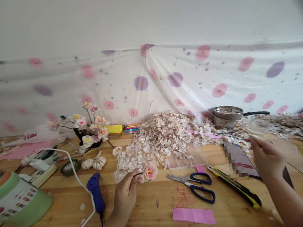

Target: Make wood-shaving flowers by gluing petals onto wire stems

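My left hand (126,193) rests on the wooden table (153,222) and pinches a small handmade flower (150,172) with pale petals and a pink and yellow centre. My right hand (264,153) is raised at the right with its fingers pinched together on something small and pale that I cannot make out. It hovers beside a phone (240,160). A big heap of pale petal-like flakes (169,129) lies behind both hands, with a clear plastic tray (185,157) of flakes in front of it.
Blue-handled scissors (196,185), a yellow utility knife (236,185) and a pink paper strip (194,216) lie between my hands. A blue glue gun (95,192) with a white cord, a green container (12,200), a flower arrangement (89,128) and a metal pan (228,114) stand around.
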Action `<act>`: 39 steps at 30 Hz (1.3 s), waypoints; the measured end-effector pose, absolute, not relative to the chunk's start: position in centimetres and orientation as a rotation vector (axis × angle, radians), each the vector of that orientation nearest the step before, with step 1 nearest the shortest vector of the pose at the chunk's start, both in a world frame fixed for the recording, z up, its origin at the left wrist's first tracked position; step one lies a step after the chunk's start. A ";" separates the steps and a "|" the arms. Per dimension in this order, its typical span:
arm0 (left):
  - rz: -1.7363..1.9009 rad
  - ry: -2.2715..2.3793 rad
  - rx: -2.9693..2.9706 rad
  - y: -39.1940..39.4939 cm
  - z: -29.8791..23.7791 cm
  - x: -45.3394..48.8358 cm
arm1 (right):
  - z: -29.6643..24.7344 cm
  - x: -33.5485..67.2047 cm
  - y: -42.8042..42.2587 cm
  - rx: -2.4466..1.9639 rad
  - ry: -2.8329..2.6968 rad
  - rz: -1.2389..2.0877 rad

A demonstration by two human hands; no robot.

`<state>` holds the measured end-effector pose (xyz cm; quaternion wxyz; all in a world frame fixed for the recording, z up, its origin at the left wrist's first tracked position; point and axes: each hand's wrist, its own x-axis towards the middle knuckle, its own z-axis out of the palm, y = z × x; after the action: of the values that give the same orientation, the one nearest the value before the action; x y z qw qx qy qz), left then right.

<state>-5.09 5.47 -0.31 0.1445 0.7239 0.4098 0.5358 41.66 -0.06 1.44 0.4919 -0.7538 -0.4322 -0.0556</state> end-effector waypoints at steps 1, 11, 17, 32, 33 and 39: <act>1.540 1.174 2.056 5.4 -0.1 -5.0 | 1.6 40.1 0.3 -1.796 -1.034 -0.159; 1.541 1.167 2.022 4.7 0.0 -3.9 | 4.0 20.8 2.4 -1.135 -2.171 0.543; 1.481 1.004 2.136 4.1 -0.9 -3.8 | 4.9 13.7 3.5 -0.960 -2.129 0.647; 1.232 0.574 2.039 2.3 1.2 -3.5 | 6.4 13.8 2.8 -0.689 -2.144 0.919; 1.244 0.569 2.058 2.3 1.2 -3.4 | 6.5 13.9 2.9 -0.664 -2.140 0.940; 1.246 0.509 2.173 2.3 0.6 -3.3 | 5.8 13.9 6.0 -0.429 -1.915 1.440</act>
<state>-3.32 2.30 0.64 0.2884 0.8140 0.1906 0.4668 13.88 5.96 5.78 0.3464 -0.1652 -0.7380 0.5550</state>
